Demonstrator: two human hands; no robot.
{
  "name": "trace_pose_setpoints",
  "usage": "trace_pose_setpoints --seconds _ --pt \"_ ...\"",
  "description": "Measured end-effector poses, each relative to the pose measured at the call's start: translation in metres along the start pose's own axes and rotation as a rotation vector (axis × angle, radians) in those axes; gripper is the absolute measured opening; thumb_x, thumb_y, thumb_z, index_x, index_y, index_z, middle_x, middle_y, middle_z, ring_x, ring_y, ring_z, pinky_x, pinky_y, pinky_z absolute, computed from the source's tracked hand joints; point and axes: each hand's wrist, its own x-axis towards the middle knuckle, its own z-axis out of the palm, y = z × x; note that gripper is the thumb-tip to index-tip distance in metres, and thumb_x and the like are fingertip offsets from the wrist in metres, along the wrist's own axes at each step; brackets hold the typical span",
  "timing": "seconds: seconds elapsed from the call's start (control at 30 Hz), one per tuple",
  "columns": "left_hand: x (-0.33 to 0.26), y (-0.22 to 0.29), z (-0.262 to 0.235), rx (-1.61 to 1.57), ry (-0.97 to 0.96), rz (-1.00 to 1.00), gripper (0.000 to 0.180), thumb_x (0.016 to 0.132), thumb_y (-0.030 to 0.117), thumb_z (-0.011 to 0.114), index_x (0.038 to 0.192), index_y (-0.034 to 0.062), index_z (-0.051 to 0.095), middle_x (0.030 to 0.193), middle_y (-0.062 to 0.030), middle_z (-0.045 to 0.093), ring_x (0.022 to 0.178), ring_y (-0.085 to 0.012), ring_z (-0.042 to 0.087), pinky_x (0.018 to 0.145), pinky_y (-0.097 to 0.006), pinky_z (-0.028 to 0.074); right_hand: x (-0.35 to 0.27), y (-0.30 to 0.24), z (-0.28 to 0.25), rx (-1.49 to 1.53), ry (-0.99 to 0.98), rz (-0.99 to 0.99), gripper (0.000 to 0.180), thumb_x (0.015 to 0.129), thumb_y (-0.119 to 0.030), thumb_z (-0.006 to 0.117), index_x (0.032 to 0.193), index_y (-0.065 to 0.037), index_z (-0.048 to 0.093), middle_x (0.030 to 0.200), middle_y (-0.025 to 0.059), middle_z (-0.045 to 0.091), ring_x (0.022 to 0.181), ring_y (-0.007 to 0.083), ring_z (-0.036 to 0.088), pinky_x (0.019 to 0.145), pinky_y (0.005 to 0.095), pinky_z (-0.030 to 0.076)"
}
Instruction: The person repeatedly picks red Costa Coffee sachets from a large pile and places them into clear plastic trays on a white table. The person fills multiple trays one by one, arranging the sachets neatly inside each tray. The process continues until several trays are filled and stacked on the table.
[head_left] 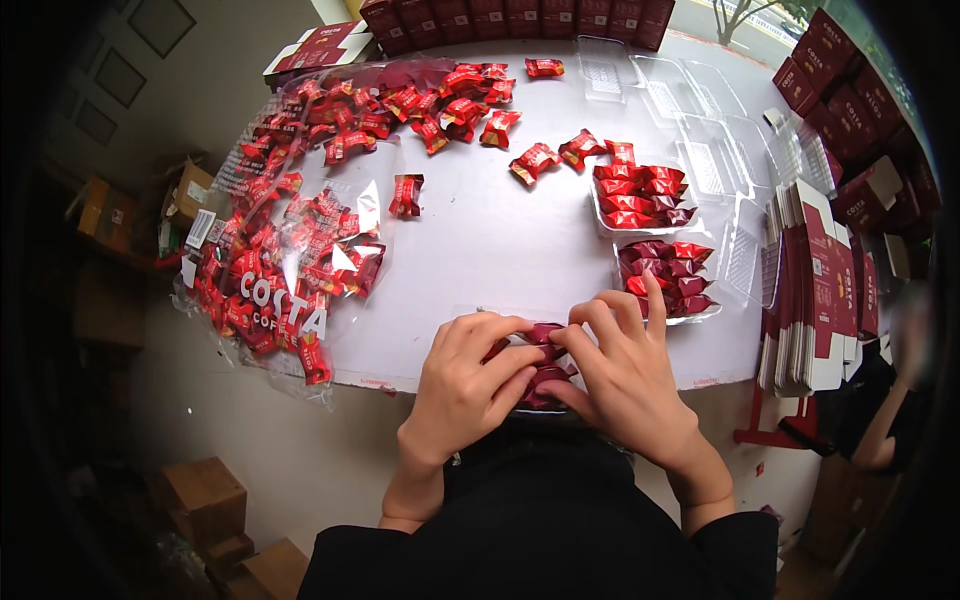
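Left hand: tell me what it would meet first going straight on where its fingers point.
The maroon packets; the left hand may already touch them, though depth is unclear.

The small twist-ended packets are wrapped in glossy, crinkled film or foil; which of the two cannot be told. They are partly covered by a large bag made of thin, clear, wrinkled plastic, streaked with white glare. The shallow trays are formed from clear, shiny, stiff-looking plastic, ribbed in places. The bench is faced with a smooth, pale surface, softly sheened. The maroon cartons and the flat carton stack are made of smooth printed card. Plain, matt corrugated-looking cardboard is seen in the brown boxes. The black top is made of matt cloth.
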Motion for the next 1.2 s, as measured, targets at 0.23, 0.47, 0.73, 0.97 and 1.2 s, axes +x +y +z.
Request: trace_pose_setpoints --seconds 0.23,0.47,0.73,0.97,1.2 --pt "0.001 0.008 -0.002 0.138 -0.065 -0.042 0.028 0.075 0.01 0.072 0.102 0.0068 0.063 0.109 -0.0052 0.06 0.112 -0.0267 0.054 0.091 -0.04 0.043 -0.009 0.006 0.01 0.157 0.092 -0.081 0.027 0.074 -0.024 0.076 0.092 -0.01 0.06 0.095 0.0009 0.055 0.103 0.0213 0.054 0.108 0.0632 0.021" --pt "-0.004 0.004 -0.001 0.076 0.002 -0.046 0.033 0.075 0.013 0.073 0.106 0.0072 0.063 0.114 -0.0066 0.061 0.116 -0.0301 0.053 0.097 -0.045 0.04 -0.016 0.006 0.011 0.091 0.066 -0.146 0.018 0.077 -0.019 0.073 0.087 -0.01 0.06 0.098 -0.0005 0.058 0.104 0.0183 0.055 0.109 0.0603 0.024" --pt "-0.021 -0.004 -0.023 0.115 -0.123 0.102 0.037 0.08 0.031 0.072 0.11 0.0104 0.066 0.124 -0.0076 0.062 0.12 -0.0297 0.055 0.107 -0.055 0.031 -0.024 0.007 0.004 0.182 0.013 -0.206 0.027 0.081 -0.026 0.072 0.101 -0.009 0.065 0.117 0.0036 0.059 0.12 0.0226 0.052 0.107 0.0568 0.031" --pt "-0.005 -0.009 -0.019 0.296 -0.245 0.101 0.033 0.081 0.019 0.069 0.113 0.0114 0.064 0.128 -0.0068 0.06 0.128 -0.0258 0.049 0.109 -0.055 0.03 -0.02 0.023 -0.003 0.167 0.11 -0.139 0.03 0.08 -0.02 0.072 0.106 -0.008 0.064 0.119 0.0063 0.059 0.12 0.0251 0.051 0.107 0.0522 0.033" --pt "0.029 -0.032 -0.008 0.507 -0.002 0.036 0.029 0.081 0.005 0.065 0.109 0.007 0.062 0.132 -0.0134 0.05 0.128 -0.0347 0.044 0.105 -0.05 0.035 -0.036 0.083 -0.046 -0.302 0.3 0.464 0.044 0.077 -0.001 0.062 0.12 -0.005 0.057 0.109 0.0127 0.06 0.105 0.0313 0.056 0.096 0.0435 0.042"
